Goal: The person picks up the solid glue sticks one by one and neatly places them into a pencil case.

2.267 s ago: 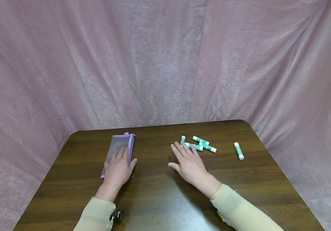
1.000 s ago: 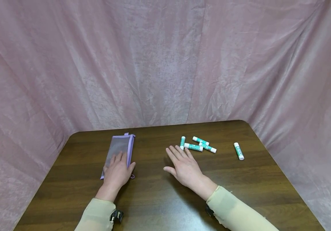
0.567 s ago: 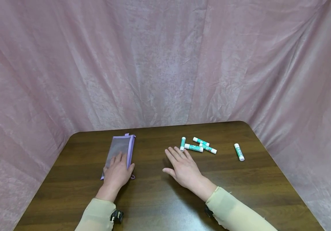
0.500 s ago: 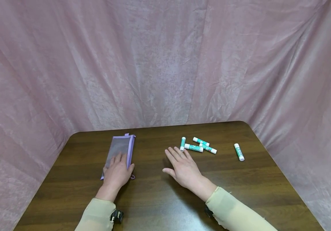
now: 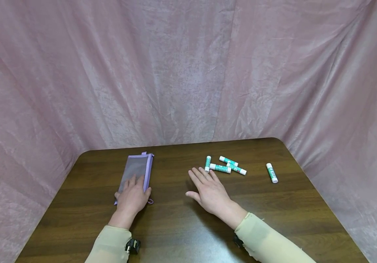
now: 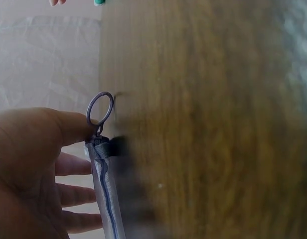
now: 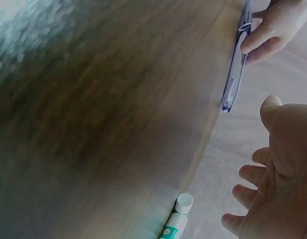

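Note:
My left hand [image 5: 132,199] rests spread over the near half of a mesh zip pouch [image 5: 136,166] with purple edging. In the left wrist view the thumb lies at the pouch's zipper end [image 6: 100,147], beside its purple ring [image 6: 100,108]. My right hand [image 5: 212,193] is held out flat with straight fingers, palm down, and grips nothing. Its fingertips are close to an upright-lying green-and-white glue stick [image 5: 208,164]. Other glue sticks lie in a loose cluster: one crosswise [image 5: 220,168], and two [image 5: 229,161] angled at its right.
One more glue stick [image 5: 272,173] lies apart on the right of the brown wooden table [image 5: 290,219]. Pink curtains [image 5: 188,73] hang behind the table and at both sides. Dark wrist cameras [image 5: 133,246] sit under the pale sleeves.
The right hand has drawn back slightly from the glue sticks, towards the lower left. The left hand has slid a little nearer, its little finger spreading to the pouch's left edge.

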{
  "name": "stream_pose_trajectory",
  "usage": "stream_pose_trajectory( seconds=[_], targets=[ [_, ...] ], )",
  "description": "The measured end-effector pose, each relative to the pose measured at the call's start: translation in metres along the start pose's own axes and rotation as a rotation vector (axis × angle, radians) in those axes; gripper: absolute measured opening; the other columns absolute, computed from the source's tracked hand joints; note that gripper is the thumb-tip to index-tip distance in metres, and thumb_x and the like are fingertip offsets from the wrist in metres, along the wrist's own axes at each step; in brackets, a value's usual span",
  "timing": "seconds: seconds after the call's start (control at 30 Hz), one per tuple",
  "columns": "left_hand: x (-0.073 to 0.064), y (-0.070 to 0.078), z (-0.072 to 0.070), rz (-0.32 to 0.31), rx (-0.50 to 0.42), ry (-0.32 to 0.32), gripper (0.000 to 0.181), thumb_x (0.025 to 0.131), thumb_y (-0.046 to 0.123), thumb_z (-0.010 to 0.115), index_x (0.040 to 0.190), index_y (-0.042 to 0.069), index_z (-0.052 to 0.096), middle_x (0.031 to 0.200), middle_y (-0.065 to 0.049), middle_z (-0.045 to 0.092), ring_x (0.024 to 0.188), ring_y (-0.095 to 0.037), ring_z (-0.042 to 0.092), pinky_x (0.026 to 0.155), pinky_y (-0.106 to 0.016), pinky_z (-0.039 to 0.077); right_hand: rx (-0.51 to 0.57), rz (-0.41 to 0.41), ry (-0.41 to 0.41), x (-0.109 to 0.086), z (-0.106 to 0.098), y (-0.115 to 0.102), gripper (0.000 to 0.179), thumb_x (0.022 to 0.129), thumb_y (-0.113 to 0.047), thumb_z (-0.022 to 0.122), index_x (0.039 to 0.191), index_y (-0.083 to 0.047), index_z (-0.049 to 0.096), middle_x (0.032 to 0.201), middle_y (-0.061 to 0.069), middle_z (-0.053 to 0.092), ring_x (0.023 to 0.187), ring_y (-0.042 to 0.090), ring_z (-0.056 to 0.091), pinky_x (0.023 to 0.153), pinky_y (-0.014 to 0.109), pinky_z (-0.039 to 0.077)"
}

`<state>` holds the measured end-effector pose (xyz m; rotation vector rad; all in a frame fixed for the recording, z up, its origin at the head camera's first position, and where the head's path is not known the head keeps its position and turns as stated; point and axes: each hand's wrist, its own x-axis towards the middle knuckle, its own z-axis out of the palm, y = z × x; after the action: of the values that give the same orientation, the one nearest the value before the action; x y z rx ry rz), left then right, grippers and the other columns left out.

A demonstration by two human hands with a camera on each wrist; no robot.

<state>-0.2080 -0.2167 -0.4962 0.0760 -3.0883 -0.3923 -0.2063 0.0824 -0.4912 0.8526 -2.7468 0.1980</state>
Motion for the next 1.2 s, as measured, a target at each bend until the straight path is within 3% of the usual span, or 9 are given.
stream_pose_trajectory(
  seconds=[0.57,1.2],
  targets=[
    [-0.004,0.004,0.002,0.016,-0.013,0.005,0.064,0.098,0.038,0.06,0.152,0.008,0.041,0.157,-0.027,0.03,0.141,-0.051,0.028,0.093,-0.083,0.025,0.015,0.042,-0.019,-0.005,-0.002,0.009,0.073,0.101,-0.057,0.045,0.158,-0.013,0.032,0.162,0.007,0.031,0.15,0.027,0.025,0.118,0.051,0.018],
    [-0.006,0.015,0.004,0.051,-0.004,0.014,0.064,0.097,0.039,0.062,0.151,0.01,0.043,0.154,-0.025,0.037,0.14,-0.049,0.032,0.091,-0.082,0.028,0.017,0.074,-0.004,-0.014,-0.005,0.025,0.073,0.101,-0.058,0.045,0.157,-0.012,0.034,0.162,0.006,0.031,0.147,0.032,0.031,0.115,0.056,0.024]
  ],
)
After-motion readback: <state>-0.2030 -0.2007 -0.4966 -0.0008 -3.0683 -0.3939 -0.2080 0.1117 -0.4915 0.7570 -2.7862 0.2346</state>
